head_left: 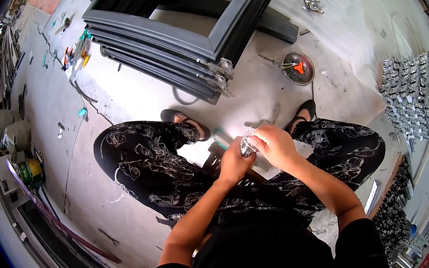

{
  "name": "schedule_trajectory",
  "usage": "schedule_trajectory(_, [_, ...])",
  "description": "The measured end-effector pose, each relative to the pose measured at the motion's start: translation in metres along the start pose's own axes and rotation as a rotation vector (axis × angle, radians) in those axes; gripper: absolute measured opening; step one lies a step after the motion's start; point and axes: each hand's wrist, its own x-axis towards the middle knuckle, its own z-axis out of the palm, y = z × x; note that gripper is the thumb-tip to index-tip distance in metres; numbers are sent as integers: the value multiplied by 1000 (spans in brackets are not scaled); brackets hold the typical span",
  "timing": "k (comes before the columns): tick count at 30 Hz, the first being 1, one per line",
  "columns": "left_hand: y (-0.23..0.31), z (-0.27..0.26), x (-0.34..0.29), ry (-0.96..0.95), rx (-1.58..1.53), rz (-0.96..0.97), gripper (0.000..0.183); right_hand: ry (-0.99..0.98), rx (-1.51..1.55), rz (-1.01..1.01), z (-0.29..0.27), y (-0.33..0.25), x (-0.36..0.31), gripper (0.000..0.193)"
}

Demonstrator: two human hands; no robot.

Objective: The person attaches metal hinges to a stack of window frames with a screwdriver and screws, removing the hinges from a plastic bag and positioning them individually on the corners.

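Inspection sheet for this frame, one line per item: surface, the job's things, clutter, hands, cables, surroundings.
Surface: pale concrete floor, dusty, with scraps.
Job's things: small shiny metal part held between both hands above the lap.
Clutter: round bowl of small hardware with a red-handled tool; loose metal bits near the feet; green can at left.
Hands: left hand and right hand both closed on the part.
Cables: a thin dark cord runs across the floor at left.
Surroundings: stacked dark grey frames ahead; rows of shiny metal fittings laid out at right.
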Motion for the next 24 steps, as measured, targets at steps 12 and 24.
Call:
schedule_trajectory(12, [69, -50, -7, -426, -217, -62, 39, 31, 991, 394, -28, -9, 6, 25])
schedule_trajectory(24, [27, -51, -23, -231, -898, -318, 37, -553, 323, 424, -24, -5, -5, 37])
